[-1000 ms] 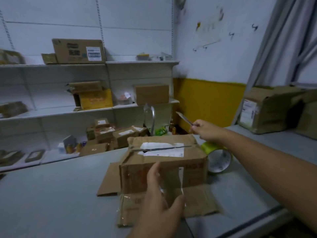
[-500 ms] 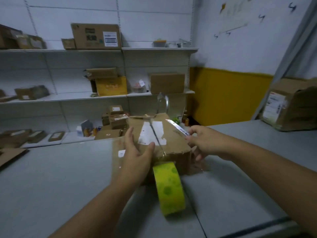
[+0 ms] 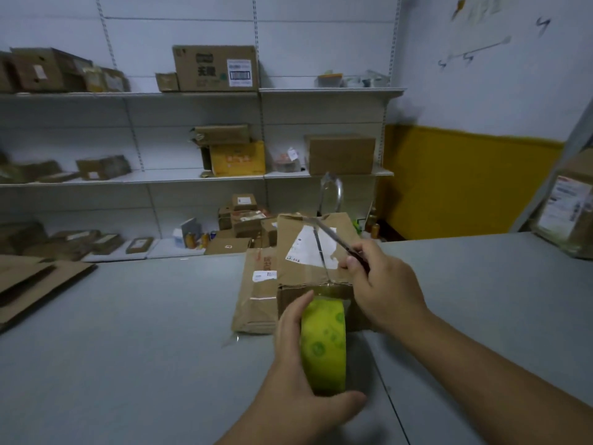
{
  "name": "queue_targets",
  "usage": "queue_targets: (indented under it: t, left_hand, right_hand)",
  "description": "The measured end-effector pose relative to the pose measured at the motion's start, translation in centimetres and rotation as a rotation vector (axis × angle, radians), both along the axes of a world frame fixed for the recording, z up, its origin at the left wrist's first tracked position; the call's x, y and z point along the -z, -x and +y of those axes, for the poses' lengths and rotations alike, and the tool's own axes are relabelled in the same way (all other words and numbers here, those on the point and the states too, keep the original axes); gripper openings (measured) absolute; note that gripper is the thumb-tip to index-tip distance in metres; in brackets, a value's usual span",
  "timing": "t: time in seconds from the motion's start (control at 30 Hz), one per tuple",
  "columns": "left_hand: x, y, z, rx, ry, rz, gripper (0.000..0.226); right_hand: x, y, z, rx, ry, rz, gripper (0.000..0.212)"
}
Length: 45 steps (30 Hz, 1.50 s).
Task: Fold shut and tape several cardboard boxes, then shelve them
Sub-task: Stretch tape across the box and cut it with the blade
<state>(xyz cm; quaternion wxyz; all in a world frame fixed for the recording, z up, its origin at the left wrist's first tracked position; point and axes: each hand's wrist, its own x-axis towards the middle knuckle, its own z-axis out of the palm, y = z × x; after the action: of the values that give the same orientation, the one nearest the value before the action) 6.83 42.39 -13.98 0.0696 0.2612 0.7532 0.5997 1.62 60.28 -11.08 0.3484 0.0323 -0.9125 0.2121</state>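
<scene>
A brown cardboard box (image 3: 308, 252) with a white label sits on the grey table (image 3: 144, 332), its top flaps folded shut and one side flap lying flat to the left. My left hand (image 3: 295, 358) grips a yellow-green tape roll (image 3: 324, 345) held upright just in front of the box; clear tape runs from it up over the box's top. My right hand (image 3: 382, 284) rests at the box's right front corner and holds a thin metal blade (image 3: 333, 234) angled over the top seam.
White wall shelves (image 3: 199, 176) behind the table carry several cardboard boxes. Flattened cardboard (image 3: 35, 284) lies at the table's left edge. A large taped box (image 3: 568, 207) stands at the far right. More small parcels sit on the lowest shelf.
My left hand left the box top and took the tape roll, pulling it toward me. My right hand brought the blade down from the air onto the box's top seam.
</scene>
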Motion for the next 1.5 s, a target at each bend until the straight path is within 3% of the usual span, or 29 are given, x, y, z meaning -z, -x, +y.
queue_targets:
  t: [0.07, 0.17, 0.47, 0.7, 0.77, 0.93, 1.03, 1.17, 1.23, 1.37, 1.5]
  left_hand:
    - [-0.1, 0.7, -0.2, 0.075, 0.003, -0.049, 0.11]
    - [-0.2, 1.4, -0.2, 0.111, 0.004, -0.075, 0.11]
    - [-0.3, 2.8, 0.3, 0.078, -0.152, -0.057, 0.091]
    - [0.7, 2.5, 0.3, 0.056, -0.115, -0.011, 0.079]
    - [0.8, 2.5, -0.2, 0.073, -0.084, 0.0, 0.077]
    - [0.4, 3.0, -0.9, 0.134, -0.065, -0.083, 0.075]
    - [0.0, 3.1, -1.1, 0.191, -0.117, -0.161, 0.071]
    - [0.5, 3.1, -1.1, 0.185, -0.203, -0.19, 0.07]
    - [0.7, 3.3, -1.2, 0.193, -0.231, -0.204, 0.069]
    - [0.7, 3.6, -1.4, 0.222, -0.234, -0.206, 0.068]
    - [0.7, 3.6, -1.2, 0.181, -0.211, -0.152, 0.069]
  right_hand:
    - [0.2, 0.3, 0.1, 0.058, -0.024, 0.079, 0.033]
    - [0.4, 0.8, -0.5, 0.111, -0.093, 0.135, 0.025]
    - [0.3, 1.3, -1.1, 0.246, -0.203, 0.123, 0.006]
    - [0.7, 1.7, -1.1, 0.243, -0.194, 0.115, 0.007]
    - [0.8, 1.8, -1.0, 0.25, -0.179, 0.132, 0.015]
    - [0.8, 1.5, -1.1, 0.257, -0.141, 0.179, 0.017]
    - [0.4, 1.5, -1.2, 0.229, -0.025, 0.069, 0.017]
    - [-1.9, 0.8, 0.5, -0.029, 0.357, -0.084, 0.014]
    - [-4.1, -1.0, 1.7, -0.122, 0.231, -0.117, 0.015]
    - [-6.1, -4.3, 2.6, -0.178, -0.293, -0.309, 0.015]
    - [-5.2, -4.2, 2.3, -0.108, -0.587, -0.213, 0.032]
